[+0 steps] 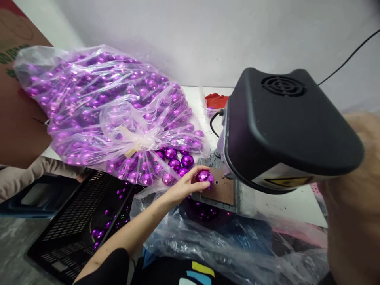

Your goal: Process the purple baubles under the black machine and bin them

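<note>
My left hand (194, 182) is closed around a shiny purple faceted ball (205, 179), thumb and fingers at its sides. It holds the ball over the left part of a brown board (221, 190) with a small dark hole, lying on the grey metal base (236, 198) of a bench machine. The machine's black housing (285, 118) looms over the right of the board and hides whatever is under it. At the far right, my right hand (360, 122) is blurred beside the housing. Its fingers, and anything in them, are hidden.
A knotted clear bag (118, 99) of purple balls fills the left of the white table, with loose balls (175, 164) by its mouth. A black crate (65, 225) holding some balls stands below. Clear plastic sheeting (208, 237) covers my lap. A tub with red cloth (216, 101) sits behind.
</note>
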Demonstrator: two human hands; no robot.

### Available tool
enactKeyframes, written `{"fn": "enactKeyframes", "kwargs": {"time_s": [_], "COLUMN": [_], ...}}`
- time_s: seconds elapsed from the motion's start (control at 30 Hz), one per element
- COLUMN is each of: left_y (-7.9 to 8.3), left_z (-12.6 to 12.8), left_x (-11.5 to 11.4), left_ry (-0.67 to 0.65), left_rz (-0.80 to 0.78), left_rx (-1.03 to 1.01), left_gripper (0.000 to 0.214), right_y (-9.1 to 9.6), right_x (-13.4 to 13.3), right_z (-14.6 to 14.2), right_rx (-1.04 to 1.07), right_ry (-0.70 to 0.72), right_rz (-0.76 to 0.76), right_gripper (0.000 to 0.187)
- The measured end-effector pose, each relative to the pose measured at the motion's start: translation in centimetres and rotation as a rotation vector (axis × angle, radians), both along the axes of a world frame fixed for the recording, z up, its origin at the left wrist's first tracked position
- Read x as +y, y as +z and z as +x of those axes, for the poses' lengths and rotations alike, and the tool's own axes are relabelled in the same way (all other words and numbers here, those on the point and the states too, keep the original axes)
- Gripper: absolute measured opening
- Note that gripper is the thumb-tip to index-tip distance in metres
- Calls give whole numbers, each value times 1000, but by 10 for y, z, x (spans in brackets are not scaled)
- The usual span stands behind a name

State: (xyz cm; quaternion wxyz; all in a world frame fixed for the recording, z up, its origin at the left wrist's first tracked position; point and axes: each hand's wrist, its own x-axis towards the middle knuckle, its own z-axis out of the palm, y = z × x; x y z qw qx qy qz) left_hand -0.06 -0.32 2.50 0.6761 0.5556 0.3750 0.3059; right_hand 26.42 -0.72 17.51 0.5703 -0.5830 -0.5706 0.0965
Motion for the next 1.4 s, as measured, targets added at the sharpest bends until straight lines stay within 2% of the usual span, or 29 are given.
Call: {"fn": "enactKeyframes", "kwargs": {"time_s": [0.07, 0.33, 0.4, 0.5, 0.63, 0.77, 0.97, 1.07, 1.4], "left_y": [-8, -27, -31, -34, -33, -31, -39, -45, -51], "left_z": [6, 28, 31, 35, 39, 47, 59, 58, 56], "left_x": [-3, 6, 5, 1, -3, -4, -5, -8, -9], "left_ry": [-1, 160, 185, 199, 118, 41, 133, 158, 99], "left_rz": [-81, -81, 3, 222, 526, 692, 690, 673, 688], "left_rx": [-46, -63, -29, 147, 322, 386, 425, 419, 395], "left_gripper": [50, 62, 60, 50, 35, 32, 48, 48, 51], "right_y": [1, 1, 1, 2, 2, 0, -2, -2, -2], "right_x": [1, 2, 2, 2, 1, 2, 0, -2, -3], "right_z": [-1, -3, -2, -3, -6, -5, 2, 4, -1], "right_rx": [54, 130, 137, 139, 118, 139, 74, 79, 27], "right_ry": [9, 41, 44, 32, 45, 51, 54, 60, 20], "right_rz": [0, 8, 17, 21, 18, 29, 27, 10, 31], "right_gripper": [36, 36, 37, 36, 38, 35, 26, 25, 27]}}
